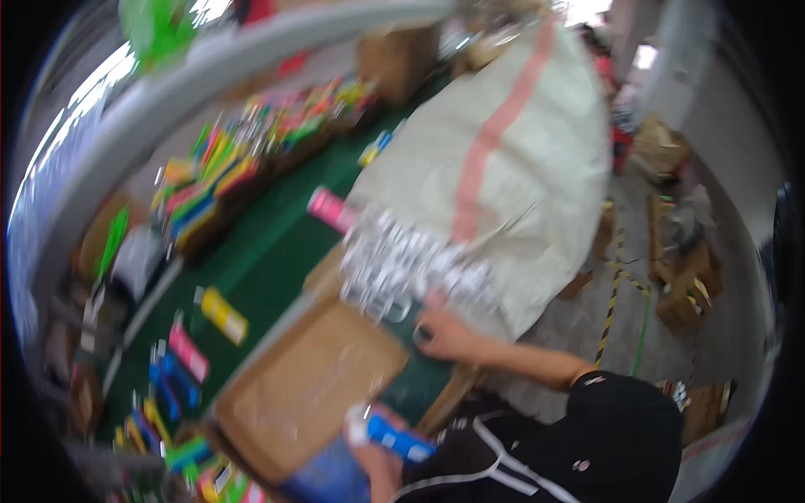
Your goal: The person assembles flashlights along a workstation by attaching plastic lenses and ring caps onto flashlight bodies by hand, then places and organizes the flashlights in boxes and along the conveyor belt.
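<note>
My left hand is closed around a blue tube-shaped item with a white end, low in the picture. My right hand is at the near edge of a heap of small white ring-like pieces. Its fingers are smeared by motion, and a small dark round spot shows between them; I cannot tell whether it is an object or a gap. The heap lies against a large whitish woven sack with a red stripe. Beside my left hand is a shallow brown cardboard tray.
Yellow and pink tubes lie scattered on a green belt. A pink tube lies by the sack. Colourful packed items line the far side, below a curved grey bar. Cardboard boxes stand on the floor at right.
</note>
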A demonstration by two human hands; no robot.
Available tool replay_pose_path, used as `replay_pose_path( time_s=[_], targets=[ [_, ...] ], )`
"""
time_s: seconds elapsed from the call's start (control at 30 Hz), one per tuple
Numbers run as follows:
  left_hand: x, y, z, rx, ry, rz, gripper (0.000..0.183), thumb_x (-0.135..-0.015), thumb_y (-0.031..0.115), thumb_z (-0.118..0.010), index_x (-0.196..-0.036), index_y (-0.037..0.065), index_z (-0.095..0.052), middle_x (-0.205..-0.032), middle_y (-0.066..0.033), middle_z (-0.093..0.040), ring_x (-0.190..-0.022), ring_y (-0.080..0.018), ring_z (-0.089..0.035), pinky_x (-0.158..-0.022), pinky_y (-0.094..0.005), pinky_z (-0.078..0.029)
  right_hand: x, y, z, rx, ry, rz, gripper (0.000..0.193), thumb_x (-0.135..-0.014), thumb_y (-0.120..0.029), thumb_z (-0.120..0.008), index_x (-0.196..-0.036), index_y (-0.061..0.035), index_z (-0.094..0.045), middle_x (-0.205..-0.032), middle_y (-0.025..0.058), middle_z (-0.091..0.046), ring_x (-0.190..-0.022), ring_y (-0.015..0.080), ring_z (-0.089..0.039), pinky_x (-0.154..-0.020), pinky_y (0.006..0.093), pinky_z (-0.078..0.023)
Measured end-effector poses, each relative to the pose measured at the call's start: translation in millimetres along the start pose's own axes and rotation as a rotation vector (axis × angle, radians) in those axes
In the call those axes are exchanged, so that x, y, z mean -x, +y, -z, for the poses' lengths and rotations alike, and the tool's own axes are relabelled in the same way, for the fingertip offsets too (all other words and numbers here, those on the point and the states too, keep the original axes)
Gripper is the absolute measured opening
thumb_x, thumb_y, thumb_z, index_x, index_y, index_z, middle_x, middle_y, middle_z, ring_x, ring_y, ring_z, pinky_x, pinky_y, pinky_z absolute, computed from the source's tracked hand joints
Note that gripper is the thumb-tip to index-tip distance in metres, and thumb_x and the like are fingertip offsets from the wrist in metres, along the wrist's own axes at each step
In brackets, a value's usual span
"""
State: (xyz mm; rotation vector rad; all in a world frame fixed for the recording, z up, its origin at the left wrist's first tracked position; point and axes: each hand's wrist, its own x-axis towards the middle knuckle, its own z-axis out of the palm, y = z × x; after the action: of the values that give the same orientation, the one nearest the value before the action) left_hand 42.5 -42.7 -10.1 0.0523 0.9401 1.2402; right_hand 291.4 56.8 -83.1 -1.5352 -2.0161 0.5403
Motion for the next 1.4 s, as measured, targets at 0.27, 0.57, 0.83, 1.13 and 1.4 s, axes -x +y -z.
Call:
replay_pose_path(
  time_s=[0.27, 0.57, 0.83, 1.13, 1.4],
  targets=[
    [7, -21, -11, -0.162, -0.124, -0.027, 0.027, -0.099, 0.03, -0.048, -0.11, 0.006, -0.051, -0.085, -0.0115, -0.062, -0.064, -0.0205, -0.062, -0.056, -0.0328, -0.052, 17, -99, 38, -0.977, -0.167, -0.066, 0.026, -0.095, -0.019, -0.059, -0.108, 0.0022, -0.066, -0.116, 0.0128, -0.058, -0.105, 0.019, -0.056, -0.092, 0.0326, -0.044],
    [19, -24, 16, -0.015, -0.155, 0.015, 0.034, -0.102, 0.03, -0.044, -0.127, 0.007, -0.043, -0.1, -0.0111, -0.062, -0.075, -0.0188, -0.063, -0.068, -0.0317, -0.053, 32, -144, 27, -0.526, -0.359, 0.11, 0.02, -0.092, -0.011, -0.065, -0.106, 0.0024, -0.069, -0.125, 0.0174, -0.059, -0.104, 0.0252, -0.064, -0.087, 0.0336, -0.051],
    [15, -5, 31, -0.504, -0.427, -0.101, 0.06, -0.083, 0.008, -0.073, -0.131, 0.007, -0.037, -0.117, -0.0078, -0.055, -0.104, -0.0144, -0.058, -0.088, -0.0322, -0.05, 2, -147, 35, -0.603, -0.614, -0.099, 0.018, -0.08, -0.011, -0.079, -0.085, 0.0014, -0.068, -0.109, 0.0155, -0.067, -0.097, 0.0204, -0.066, -0.084, 0.0301, -0.051],
    [17, -6, 28, -0.669, -0.332, -0.205, 0.037, -0.076, 0.01, -0.078, -0.102, 0.004, -0.052, -0.085, -0.0052, -0.062, -0.08, -0.0098, -0.059, -0.072, -0.0298, -0.051, -6, -134, 32, -0.981, -0.859, -0.383, 0.016, -0.082, -0.007, -0.077, -0.085, 0.0016, -0.064, -0.114, 0.0171, -0.067, -0.095, 0.0154, -0.064, -0.083, 0.0294, -0.051],
    [11, -8, 31, -0.739, -0.318, -0.229, 0.04, -0.074, 0.014, -0.076, -0.106, 0.005, -0.054, -0.081, -0.0111, -0.063, -0.072, -0.0199, -0.064, -0.066, -0.0342, -0.05, 7, -133, 28, -0.854, -0.744, -0.307, 0.019, -0.087, -0.015, -0.074, -0.086, 0.0006, -0.062, -0.12, 0.0197, -0.065, -0.1, 0.0159, -0.062, -0.09, 0.0331, -0.05]
  ],
)
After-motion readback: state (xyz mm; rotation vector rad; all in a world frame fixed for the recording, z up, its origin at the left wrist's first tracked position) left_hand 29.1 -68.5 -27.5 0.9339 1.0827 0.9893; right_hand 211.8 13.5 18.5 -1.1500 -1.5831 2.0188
